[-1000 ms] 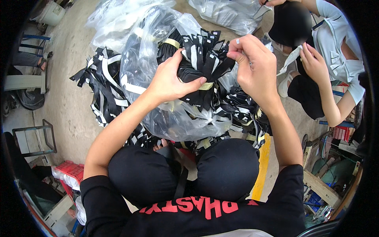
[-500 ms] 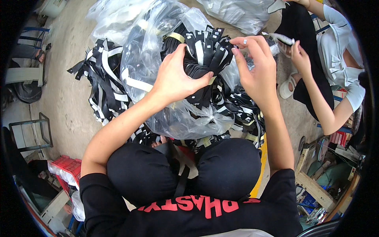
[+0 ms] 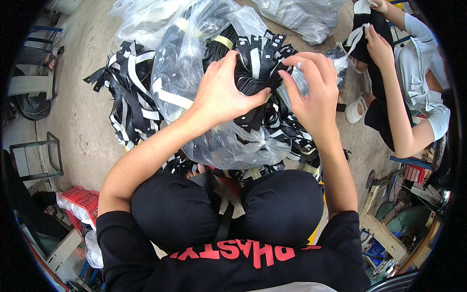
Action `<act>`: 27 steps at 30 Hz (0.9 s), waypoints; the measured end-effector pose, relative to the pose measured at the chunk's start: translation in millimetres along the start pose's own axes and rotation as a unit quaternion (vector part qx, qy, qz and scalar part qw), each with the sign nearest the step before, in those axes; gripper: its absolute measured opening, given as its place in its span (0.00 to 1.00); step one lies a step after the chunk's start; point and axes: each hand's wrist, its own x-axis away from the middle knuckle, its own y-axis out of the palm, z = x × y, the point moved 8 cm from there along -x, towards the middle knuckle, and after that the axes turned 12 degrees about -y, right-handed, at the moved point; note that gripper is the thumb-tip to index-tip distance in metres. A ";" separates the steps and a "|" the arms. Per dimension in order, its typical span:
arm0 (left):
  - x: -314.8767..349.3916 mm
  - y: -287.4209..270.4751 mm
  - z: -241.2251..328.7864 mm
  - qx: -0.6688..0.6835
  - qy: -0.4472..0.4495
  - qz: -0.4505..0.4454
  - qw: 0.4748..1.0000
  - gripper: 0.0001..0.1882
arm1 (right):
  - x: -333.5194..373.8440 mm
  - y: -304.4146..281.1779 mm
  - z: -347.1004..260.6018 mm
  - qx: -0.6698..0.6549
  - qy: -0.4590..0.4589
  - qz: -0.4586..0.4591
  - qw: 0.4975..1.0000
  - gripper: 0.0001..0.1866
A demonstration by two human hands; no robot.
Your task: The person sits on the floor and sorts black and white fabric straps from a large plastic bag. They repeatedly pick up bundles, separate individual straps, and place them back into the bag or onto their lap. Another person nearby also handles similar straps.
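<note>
My left hand [image 3: 221, 90] is wrapped round a thick bundle of black straps [image 3: 253, 83], its thumb across the near side. The strap ends fan upward, several bearing small white labels, and one white strip shows among them. At the bundle's right side, my right hand [image 3: 314, 90] has its thumb and index fingertip closed in on a black strap end. A small white label sticks to that index finger. Under the bundle lies a clear plastic bag [image 3: 214, 146] over my lap area. Inside or beside it, another black bundle [image 3: 217, 50] has a pale yellow band round it.
Loose black and white straps [image 3: 134, 97] are heaped on the floor at the left. More clear bags [image 3: 306, 17] lie beyond. At the right, a co-worker [image 3: 418, 87] handles a white strip. A red crate [image 3: 82, 199] stands at lower left, a metal frame [image 3: 36, 158] behind it.
My hands and the bundle appear slightly lower and further right in view. My right fingertips remain at the strap ends. The co-worker's hands have moved, stretching the white strip upward.
</note>
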 end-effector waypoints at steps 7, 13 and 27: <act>-1.9 1.1 -2.1 0.016 0.001 -0.005 1.000 0.46 | 15.9 4.9 -3.6 -0.016 0.028 0.005 0.999 0.21; -3.6 6.2 -8.5 0.006 0.025 0.008 1.000 0.38 | 23.8 13.3 3.1 -0.021 0.105 0.020 0.994 0.24; -2.9 5.9 -6.1 0.010 0.009 -0.009 1.000 0.41 | 27.7 3.8 -15.6 -0.010 0.059 0.101 0.993 0.11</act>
